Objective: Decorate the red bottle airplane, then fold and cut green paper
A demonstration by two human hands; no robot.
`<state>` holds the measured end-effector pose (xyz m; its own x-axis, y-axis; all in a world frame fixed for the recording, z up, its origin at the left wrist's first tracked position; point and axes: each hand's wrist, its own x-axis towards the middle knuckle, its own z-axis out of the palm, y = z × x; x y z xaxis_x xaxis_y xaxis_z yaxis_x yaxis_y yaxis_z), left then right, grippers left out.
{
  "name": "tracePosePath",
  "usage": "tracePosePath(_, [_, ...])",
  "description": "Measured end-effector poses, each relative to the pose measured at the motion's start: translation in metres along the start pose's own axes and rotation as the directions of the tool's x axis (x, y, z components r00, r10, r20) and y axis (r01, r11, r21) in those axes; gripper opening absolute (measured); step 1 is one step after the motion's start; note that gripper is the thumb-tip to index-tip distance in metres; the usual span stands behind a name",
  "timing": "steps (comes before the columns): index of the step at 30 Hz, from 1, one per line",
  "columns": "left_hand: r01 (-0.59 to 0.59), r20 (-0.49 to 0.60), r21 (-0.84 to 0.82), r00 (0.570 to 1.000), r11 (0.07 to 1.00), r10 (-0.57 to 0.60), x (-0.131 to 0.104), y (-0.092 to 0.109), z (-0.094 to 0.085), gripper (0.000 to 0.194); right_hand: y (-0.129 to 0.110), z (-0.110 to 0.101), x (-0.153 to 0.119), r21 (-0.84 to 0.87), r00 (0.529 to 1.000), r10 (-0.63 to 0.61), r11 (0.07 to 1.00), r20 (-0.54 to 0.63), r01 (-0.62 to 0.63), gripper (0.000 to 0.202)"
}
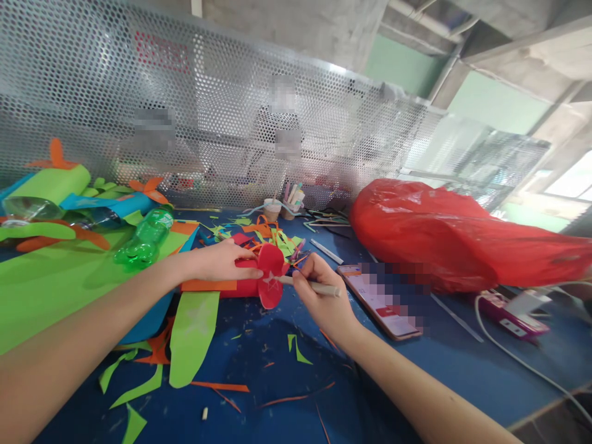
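Note:
My left hand (226, 261) is closed round a red paper-wrapped body (240, 287), its fingers near the red propeller (271, 265) at the end. A pale star outline shows on the propeller's middle. In my right hand (324, 290) is a light grey pen (319, 286), held in a pinch, its tip at the star. An orange strip (208, 285) lies along the body under my left wrist, and a green paper wing (194, 339) with a faint star extends toward me.
Green and blue bottle models (50, 191) and a green bottle (147, 237) lie left. Paper scraps (139, 388) litter the blue table (259, 419). A phone (379, 302), red plastic bag (444, 234) and purple power strip (509, 317) lie right. Pen cups (272, 211) stand behind.

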<state>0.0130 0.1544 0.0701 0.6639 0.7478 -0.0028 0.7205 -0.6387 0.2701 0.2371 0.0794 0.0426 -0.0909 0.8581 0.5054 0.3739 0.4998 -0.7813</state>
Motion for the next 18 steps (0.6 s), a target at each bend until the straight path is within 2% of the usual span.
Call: tracePosePath(18, [0.0,-0.006,-0.003,1.0,1.0,0.0,-0.0001,-0.0015,0.0005,0.063,-0.0013,0.0009,-0.0003,0.032,1.0,0.0,1.0,0.014,0.0,0.024])
